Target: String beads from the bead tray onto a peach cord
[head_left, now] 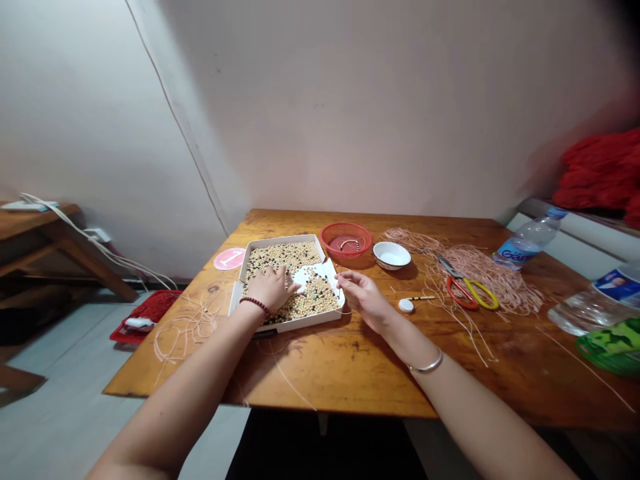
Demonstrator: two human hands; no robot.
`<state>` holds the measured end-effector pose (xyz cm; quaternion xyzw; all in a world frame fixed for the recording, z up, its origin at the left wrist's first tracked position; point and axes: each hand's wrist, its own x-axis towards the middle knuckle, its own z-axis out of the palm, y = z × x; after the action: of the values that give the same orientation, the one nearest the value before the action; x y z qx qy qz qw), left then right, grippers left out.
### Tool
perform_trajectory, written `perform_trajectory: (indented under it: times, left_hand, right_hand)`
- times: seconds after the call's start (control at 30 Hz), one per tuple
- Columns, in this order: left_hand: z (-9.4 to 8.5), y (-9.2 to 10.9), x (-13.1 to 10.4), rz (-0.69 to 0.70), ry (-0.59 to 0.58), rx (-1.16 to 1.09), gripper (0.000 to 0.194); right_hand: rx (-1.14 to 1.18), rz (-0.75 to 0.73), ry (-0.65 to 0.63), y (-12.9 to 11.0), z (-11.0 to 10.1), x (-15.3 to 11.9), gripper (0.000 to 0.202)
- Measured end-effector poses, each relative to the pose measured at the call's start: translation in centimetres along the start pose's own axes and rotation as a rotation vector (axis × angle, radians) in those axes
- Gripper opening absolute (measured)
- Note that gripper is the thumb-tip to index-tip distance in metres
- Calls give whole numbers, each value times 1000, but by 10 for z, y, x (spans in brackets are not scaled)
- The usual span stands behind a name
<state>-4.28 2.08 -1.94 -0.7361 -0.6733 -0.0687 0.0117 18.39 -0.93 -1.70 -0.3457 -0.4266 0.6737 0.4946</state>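
A white shallow box point(327, 270) holds a thick layer of small beads point(280, 253), mostly cream with black and a few green ones. My left hand point(270, 288) rests palm down on the beads, fingers spread, with a dark red bead bracelet at the wrist. At the box's right edge, my right hand point(367, 298) pinches a thin cord point(339, 272) between thumb and fingertips. The cord's end is too fine to make out clearly. A bare white patch of box floor shows between the two hands.
Behind the box stand a red mesh basket point(347, 228) with a beaded string and a white bowl point(391, 256). To the right lie a white cap point(406, 305), scissors point(470, 293), pink cord point(505, 273) and bottles point(530, 240). Loose cord point(190, 320) lies at left.
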Motion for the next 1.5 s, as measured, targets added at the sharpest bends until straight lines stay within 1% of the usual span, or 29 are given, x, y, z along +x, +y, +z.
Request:
perform_trajectory:
  times: [0.03,0.1,0.17,0.3,0.47,0.63,0.7,0.8,0.87,0.93,1.03,1.13,1.3,1.43,1.5]
  left_hand:
    - [2,-2,1,-23,-31,36,53]
    - [3,-4,3,-30,-59,26,46]
    - [3,-3,4,-7,-69,-34,42]
    - [-1,3,5,66,-117,-138,40]
    - [-4,14,0,202,-184,-288,32]
    - [1,19,-3,381,-259,-575,24]
    - [2,20,-4,444,-280,-637,25]
    - [1,22,-6,468,-255,-636,25]
    - [0,24,-7,459,-241,-629,19]
    - [0,26,-6,454,-231,-651,15]
    - [0,28,-5,416,-191,-714,18]
    - [2,28,-4,384,-138,-723,20]
    - [4,29,-3,379,-60,-738,16]
    - [4,30,-4,409,-5,-663,15]
    - [3,30,-5,433,3,-636,15]
  right_hand:
    - [-1,0,-8,0,0,0,33]
    - [2,-2,-18,1,0,0,32]
    - [9,5,-28,2,-2,1,33]
    - [6,18,-51,4,-6,4,33]
    - [-6,24,-60,4,-6,5,33]
    - [-42,50,-70,3,-5,3,32]
    - [-60,63,-70,3,-4,3,31]
    - [-127,51,-52,5,-5,5,29]
    - [-231,-25,-14,9,-7,9,25]
    - [-374,-136,34,15,-10,13,22]
    - [-580,-230,56,23,-16,17,21]
    - [-724,-248,40,26,-19,17,21]
    - [-873,-286,8,24,-18,11,26]
    - [-946,-309,6,23,-16,9,25]
    - [-968,-310,18,24,-15,8,24]
